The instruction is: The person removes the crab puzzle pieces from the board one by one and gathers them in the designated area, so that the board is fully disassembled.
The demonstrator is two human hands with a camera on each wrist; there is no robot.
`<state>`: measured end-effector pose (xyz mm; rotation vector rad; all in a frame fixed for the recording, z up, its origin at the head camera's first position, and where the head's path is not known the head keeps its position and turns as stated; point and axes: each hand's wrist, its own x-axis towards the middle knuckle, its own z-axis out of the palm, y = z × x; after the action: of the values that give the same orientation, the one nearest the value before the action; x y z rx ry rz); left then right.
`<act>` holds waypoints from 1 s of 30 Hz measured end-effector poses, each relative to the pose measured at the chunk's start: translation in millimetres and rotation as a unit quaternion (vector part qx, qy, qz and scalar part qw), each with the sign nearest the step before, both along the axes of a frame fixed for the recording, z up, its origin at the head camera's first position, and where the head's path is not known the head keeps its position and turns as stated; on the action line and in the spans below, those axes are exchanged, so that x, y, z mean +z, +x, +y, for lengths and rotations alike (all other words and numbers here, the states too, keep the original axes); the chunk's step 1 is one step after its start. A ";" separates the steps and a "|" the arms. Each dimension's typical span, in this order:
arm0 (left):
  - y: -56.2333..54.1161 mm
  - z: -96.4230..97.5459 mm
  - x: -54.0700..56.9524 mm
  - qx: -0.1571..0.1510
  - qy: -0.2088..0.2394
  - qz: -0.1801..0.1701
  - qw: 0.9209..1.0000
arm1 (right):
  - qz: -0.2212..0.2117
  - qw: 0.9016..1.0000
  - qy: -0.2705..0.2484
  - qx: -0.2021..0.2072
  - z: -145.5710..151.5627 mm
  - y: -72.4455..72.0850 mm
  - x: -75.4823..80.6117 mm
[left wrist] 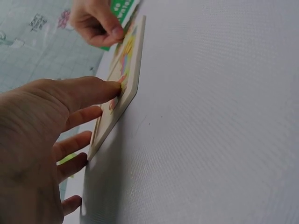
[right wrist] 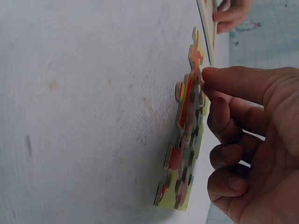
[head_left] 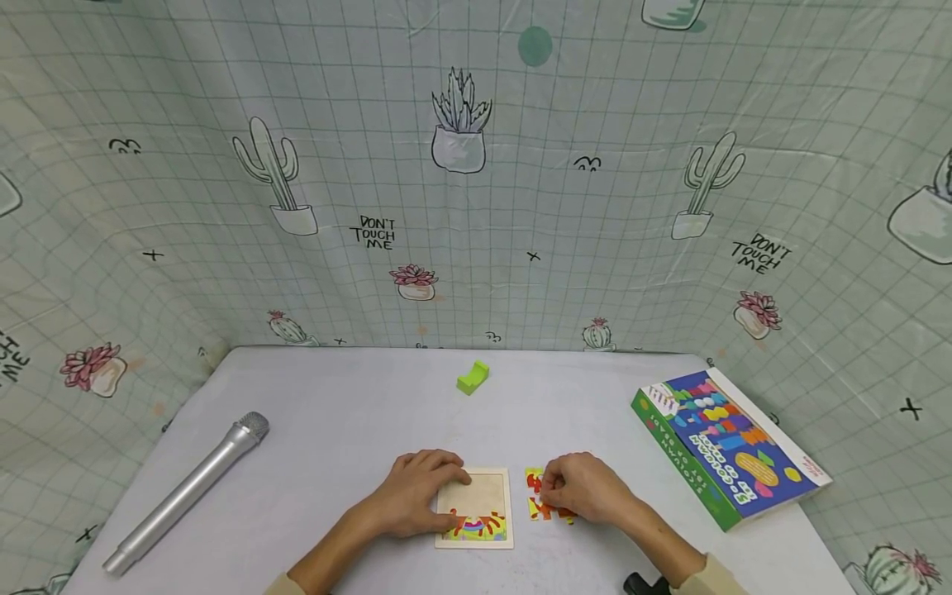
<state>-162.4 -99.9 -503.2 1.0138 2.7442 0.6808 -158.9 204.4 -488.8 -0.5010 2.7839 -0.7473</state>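
- Frame (head_left: 509, 508): between the hands, far part bare, set pieces (head_left: 476, 529) in a row across its near part.
- Left hand (head_left: 420, 493): spread at the frame's left side, thumb resting on the set pieces.
- Right hand (head_left: 591, 489): thumb and forefinger together at the loose pieces (head_left: 534, 478), other fingers curled; whether they pinch a piece, I cannot tell.
- Loose pieces: under and just left of the right hand, near the frame.
- Risks: a sideways push of the left thumb could unseat the row; the right hand's low, curled fingers could scatter neighbouring pieces; thin edges could slip from a shallow pinch.
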 end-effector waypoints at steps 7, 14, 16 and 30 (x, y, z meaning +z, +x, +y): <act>1.7 0.8 -1.0 -0.004 0.026 -0.013 1.000 | -0.007 0.999 -0.036 0.030 -12.7 7.4 2.6; 3.4 1.1 -3.5 -0.015 0.034 -0.014 0.999 | -0.028 0.995 -0.052 0.086 -27.3 18.3 0.6; 3.2 0.8 -3.9 -0.020 0.035 -0.016 0.999 | -0.035 0.994 -0.048 0.089 -29.6 20.4 -0.4; 3.8 0.0 -1.1 -0.024 0.044 -0.036 0.998 | -0.043 0.992 -0.054 0.109 -36.1 21.7 -1.9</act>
<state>-158.6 -99.9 -504.3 1.0476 2.6405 0.8202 -137.3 168.4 -490.7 -0.7602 2.5664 -0.8510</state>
